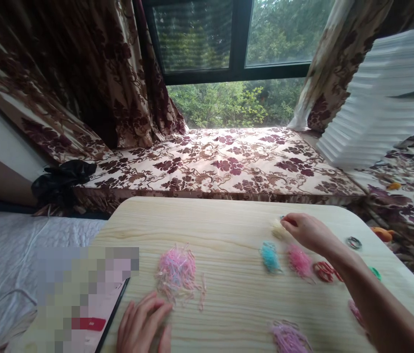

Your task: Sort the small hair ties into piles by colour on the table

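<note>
My left hand (pixel 144 323) lies on the wooden table with its fingers stretched out, holding nothing. Just above its fingertips is a loose pile of mostly pink, thin band-like strands (pixel 177 267), with some pale and bluish ones mixed in. Over the far right part of the table, my right hand (pixel 304 231) has its fingertips pinched together; what they hold, if anything, is too small to make out. A pale yellow pile (pixel 278 229) sits at those fingertips. Nearer me are a light blue pile (pixel 270 256) and a bright pink pile (pixel 299 261).
Red bands (pixel 325 271), a purple bundle (pixel 290 337), a dark ring-shaped coil (pixel 354 242) and a green piece (pixel 376 272) lie around my right forearm. A partly blurred flat item (pixel 92 323) overlaps the left edge of the table (pixel 229 230). Behind is a flower-patterned window ledge (pixel 225 166).
</note>
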Available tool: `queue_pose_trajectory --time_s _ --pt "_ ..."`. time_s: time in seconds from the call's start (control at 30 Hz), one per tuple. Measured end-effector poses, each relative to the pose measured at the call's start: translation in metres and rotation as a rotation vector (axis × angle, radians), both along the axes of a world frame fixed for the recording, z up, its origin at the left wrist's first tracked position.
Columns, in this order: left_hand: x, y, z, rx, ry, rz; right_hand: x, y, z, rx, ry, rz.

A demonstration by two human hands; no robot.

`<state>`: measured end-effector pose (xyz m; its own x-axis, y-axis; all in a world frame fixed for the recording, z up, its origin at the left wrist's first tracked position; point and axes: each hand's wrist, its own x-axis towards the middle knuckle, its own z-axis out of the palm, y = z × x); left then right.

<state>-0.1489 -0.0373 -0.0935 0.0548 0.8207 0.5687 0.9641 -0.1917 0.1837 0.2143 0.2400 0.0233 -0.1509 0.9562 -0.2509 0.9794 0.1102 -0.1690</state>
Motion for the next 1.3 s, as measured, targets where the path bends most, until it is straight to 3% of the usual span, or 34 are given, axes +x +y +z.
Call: queue_pose_trajectory --time_s 0.17,0.33,0.5,0.63,0.73,0.87,1.3 --pt "0.000 0.000 0.007 -0.015 0.031 -0.007 0.005 -0.012 0.017 0.151 0.055 0.031" --pt "0.024 0.002 0.028 -0.062 -0.132 0.075 -0.021 -0.065 0.024 0.355 0.282 0.144" --pt "0.039 0.005 0.046 -0.157 -0.372 0.119 -0.083 -0.137 -0.015 0.486 0.584 0.372" --pt "0.042 0.005 0.052 -0.141 -0.423 0.117 -0.122 -0.172 -0.058 0.588 0.639 0.417" --pt "0.043 0.006 0.053 -0.099 -0.423 0.133 -0.134 -0.183 -0.080 0.668 0.629 0.399" --pt "0.041 0.008 0.053 -0.041 -0.437 0.169 -0.139 -0.189 -0.093 0.731 0.590 0.386" --pt "0.036 0.015 0.053 -0.058 -0.456 0.227 -0.142 -0.186 -0.081 0.639 0.481 0.431"
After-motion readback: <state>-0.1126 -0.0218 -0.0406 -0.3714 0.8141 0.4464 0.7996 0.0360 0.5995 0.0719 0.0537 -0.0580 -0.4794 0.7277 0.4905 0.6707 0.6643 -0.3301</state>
